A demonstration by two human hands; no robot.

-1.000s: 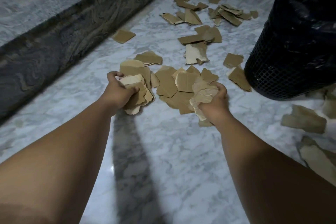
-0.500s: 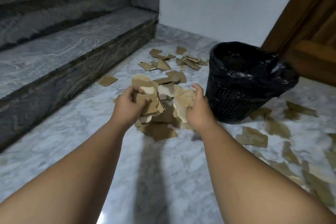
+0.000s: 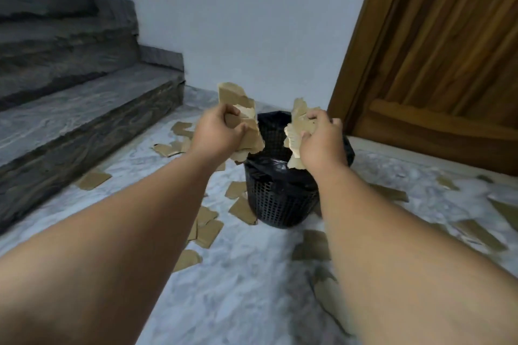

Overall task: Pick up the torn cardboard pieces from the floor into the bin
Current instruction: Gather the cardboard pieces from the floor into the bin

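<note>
- We have two handfuls of torn cardboard pieces up at frame centre: the left stack [image 3: 246,123] fans over the bin's left rim, and the right stack [image 3: 295,129] sits over the opening.
- Grip, left hand [image 3: 215,133]: fingers and thumb are curled tight round its stack, with sheets poking out above and below.
- Grip, right hand [image 3: 319,143]: fingers are wrapped over its stack's edge. The thumb is mostly hidden, but the hand is clearly clamped on.
- The bin [image 3: 280,204] is black mesh with a black liner [image 3: 276,168] folded over the rim. It shows just below both hands in the frame. We can't see how full it is.
- Step in hand, as we read it: drop both loads in.
- The left stack's lower edge looks outside the rim, so we'd shift that hand toward frame centre first. Then we'd lower both hands close to the mouth before opening the fingers.
- Flat light scraps flutter, so a high release likely scatters them.
- If the mouth is tight for both, we'd empty one hand at a time.
- Plenty remains: loose pieces [image 3: 208,232] ring the bin's base across the marble floor [image 3: 238,294], at left, lower centre and far right of frame. We judge the task far from done.
- Further out: grey steps [image 3: 84,109] at left, a wooden door [image 3: 448,64] upper right, and a white wall [image 3: 252,22] behind.
</note>
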